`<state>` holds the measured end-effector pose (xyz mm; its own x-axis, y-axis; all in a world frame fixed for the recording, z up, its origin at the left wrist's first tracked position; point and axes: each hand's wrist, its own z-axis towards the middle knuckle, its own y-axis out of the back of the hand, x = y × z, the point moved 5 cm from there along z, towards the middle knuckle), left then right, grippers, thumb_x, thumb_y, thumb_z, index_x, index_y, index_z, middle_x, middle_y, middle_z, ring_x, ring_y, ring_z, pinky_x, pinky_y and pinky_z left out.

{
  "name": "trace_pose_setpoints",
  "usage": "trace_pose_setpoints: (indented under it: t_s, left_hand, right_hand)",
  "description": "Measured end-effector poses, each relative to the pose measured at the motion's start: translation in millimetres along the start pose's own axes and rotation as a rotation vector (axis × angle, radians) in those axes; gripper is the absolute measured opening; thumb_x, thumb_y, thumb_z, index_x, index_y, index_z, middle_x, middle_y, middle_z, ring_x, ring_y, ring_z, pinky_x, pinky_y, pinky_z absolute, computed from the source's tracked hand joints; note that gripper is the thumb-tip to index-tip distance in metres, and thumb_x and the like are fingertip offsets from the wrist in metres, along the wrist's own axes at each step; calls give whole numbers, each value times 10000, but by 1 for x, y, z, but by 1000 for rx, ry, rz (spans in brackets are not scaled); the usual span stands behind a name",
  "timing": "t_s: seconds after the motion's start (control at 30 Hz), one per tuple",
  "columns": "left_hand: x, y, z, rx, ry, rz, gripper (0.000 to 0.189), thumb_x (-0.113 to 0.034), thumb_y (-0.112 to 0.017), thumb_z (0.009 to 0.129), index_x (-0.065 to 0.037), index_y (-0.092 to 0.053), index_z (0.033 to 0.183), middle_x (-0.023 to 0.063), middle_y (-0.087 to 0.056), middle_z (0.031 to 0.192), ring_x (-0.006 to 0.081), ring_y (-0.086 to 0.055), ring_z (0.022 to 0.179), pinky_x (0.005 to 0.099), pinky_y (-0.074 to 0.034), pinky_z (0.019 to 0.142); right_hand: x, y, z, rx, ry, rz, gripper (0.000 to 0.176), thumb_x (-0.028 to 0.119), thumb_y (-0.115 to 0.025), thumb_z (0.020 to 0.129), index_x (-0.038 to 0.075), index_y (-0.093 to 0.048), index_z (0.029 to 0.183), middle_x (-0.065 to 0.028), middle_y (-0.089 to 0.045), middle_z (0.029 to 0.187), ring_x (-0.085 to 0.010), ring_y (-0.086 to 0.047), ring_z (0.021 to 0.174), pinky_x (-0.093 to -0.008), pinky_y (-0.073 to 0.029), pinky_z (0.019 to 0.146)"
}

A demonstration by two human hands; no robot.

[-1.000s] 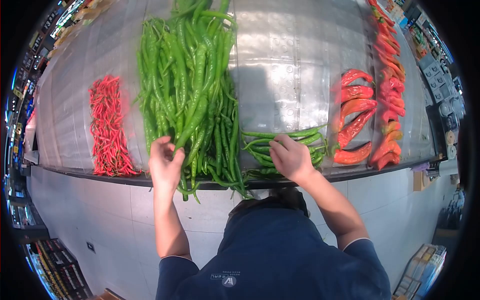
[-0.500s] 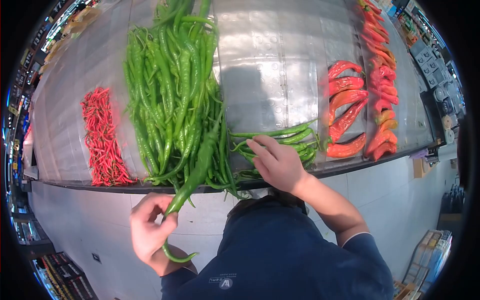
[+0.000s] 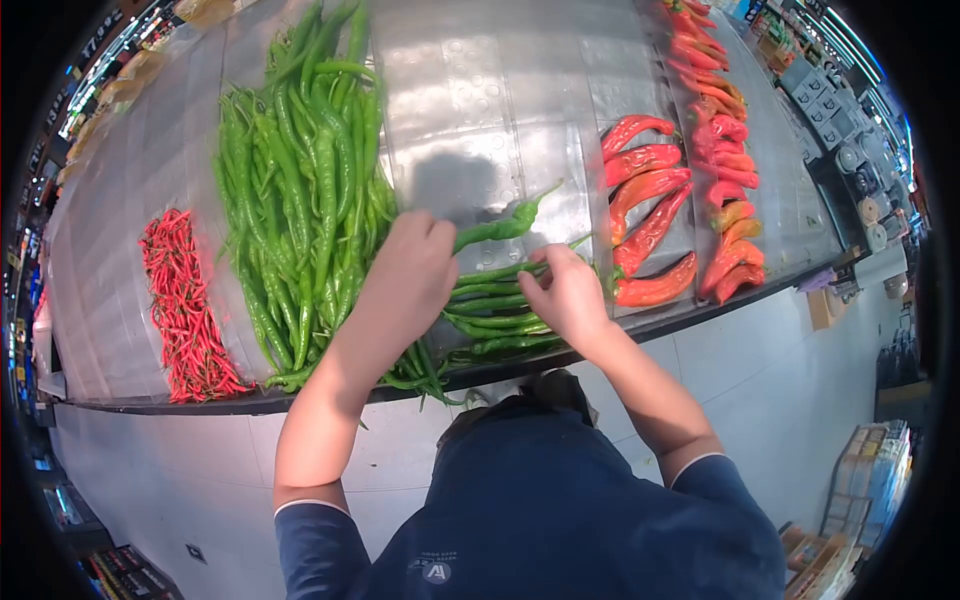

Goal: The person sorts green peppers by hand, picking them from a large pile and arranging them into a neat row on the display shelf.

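Observation:
My left hand (image 3: pixel 412 265) is closed around a large green chili pepper (image 3: pixel 500 230), holding it above the near part of the display with its stem end pointing right. Below it, several green chili peppers (image 3: pixel 495 322) lie side by side in a short row, roughly crosswise. My right hand (image 3: pixel 570 298) is at the right end of this row, thumb and forefinger curled around the end of the topmost green pepper. Beside my left forearm rises a big heap of long green peppers (image 3: pixel 320 170), partly covered by that arm.
Small red chilies (image 3: pixel 190 310) form a pile at the left. On the right lie several large red peppers (image 3: pixel 650 225), with a longer column of red and orange peppers (image 3: pixel 735 200) beyond. The dark front edge (image 3: pixel 680 318) of the display runs just before my body.
My left hand has moved up and right, bringing the large green pepper from the front edge to above the row. My right hand has shifted to the row's right end. The view has turned slightly.

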<state>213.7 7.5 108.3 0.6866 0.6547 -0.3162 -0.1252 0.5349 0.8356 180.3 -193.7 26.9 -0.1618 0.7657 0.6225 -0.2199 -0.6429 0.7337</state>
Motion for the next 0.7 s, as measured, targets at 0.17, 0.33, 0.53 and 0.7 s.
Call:
trace_pose_setpoints:
  t_s: [0.17,0.33,0.53,0.7]
  left_hand:
    - [-6,-37,53,98,-142,51,180,-18,-661,808,14,-586,969,167,-544,962,366,-563,1000,458,-486,857]
    - [3,-44,76,253,-211,-24,201,-22,-665,798,5,-599,986,159,-560,970,355,-579,996,434,-499,860]
    - [13,-13,62,328,-107,-207,256,-24,-688,793,-16,-632,1042,129,-595,987,305,-635,932,394,-525,814]
    - [9,21,35,279,166,-238,352,17,-709,793,-3,-629,1135,103,-604,962,205,-643,869,321,-536,785]
  right_hand:
    - [-16,15,-3,-131,105,-88,507,160,-699,866,0,-513,1309,-207,-531,1331,-423,-666,948,-477,-564,798]
    - [-19,21,11,-92,173,-189,624,139,-700,862,20,-444,1418,-178,-487,1406,-404,-666,988,-457,-567,810]
    - [-25,0,46,80,244,-178,459,129,-697,872,33,-540,1292,-122,-572,1309,-342,-683,948,-455,-563,784]
    - [-5,37,63,-324,519,-376,405,77,-660,805,67,-585,1203,-91,-603,1218,-275,-650,936,-403,-537,807]
